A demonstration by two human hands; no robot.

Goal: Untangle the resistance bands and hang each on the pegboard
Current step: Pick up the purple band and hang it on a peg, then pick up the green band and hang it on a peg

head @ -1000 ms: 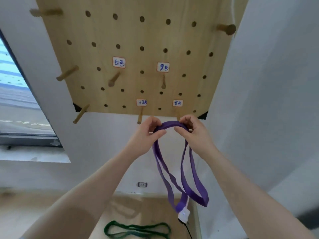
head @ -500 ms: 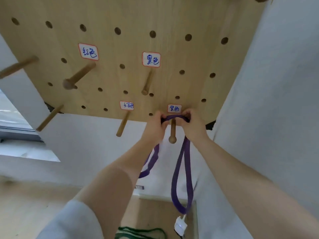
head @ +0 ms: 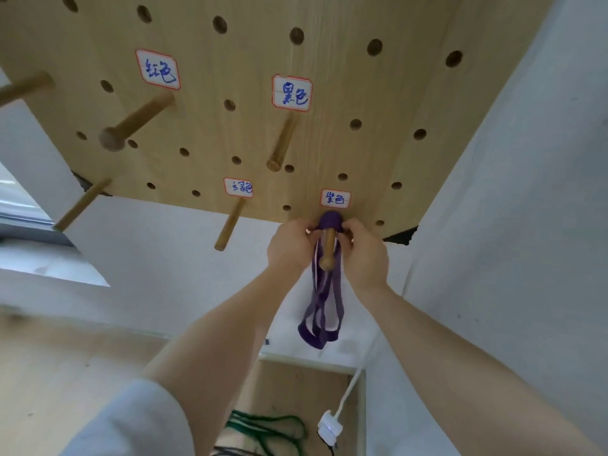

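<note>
A purple resistance band (head: 320, 311) is looped over the lower right wooden peg (head: 327, 250) of the pegboard (head: 329, 54), under a white label. Its doubled loops hang down against the wall. My left hand (head: 289, 246) pinches the band on the peg's left side, and my right hand (head: 363, 253) pinches it on the right side. A green band (head: 269, 429) lies on the wooden floor below, partly hidden by my left arm.
Several other bare pegs stick out of the board, the nearest one (head: 230, 223) just left of my hands. A white plug on a cable (head: 329, 429) hangs near the floor. A grey wall (head: 510, 225) stands close on the right, a window (head: 19, 205) on the left.
Both hands lifted the purple band up and slid it over the lower right peg, back to the board. The view has moved closer to the board.
</note>
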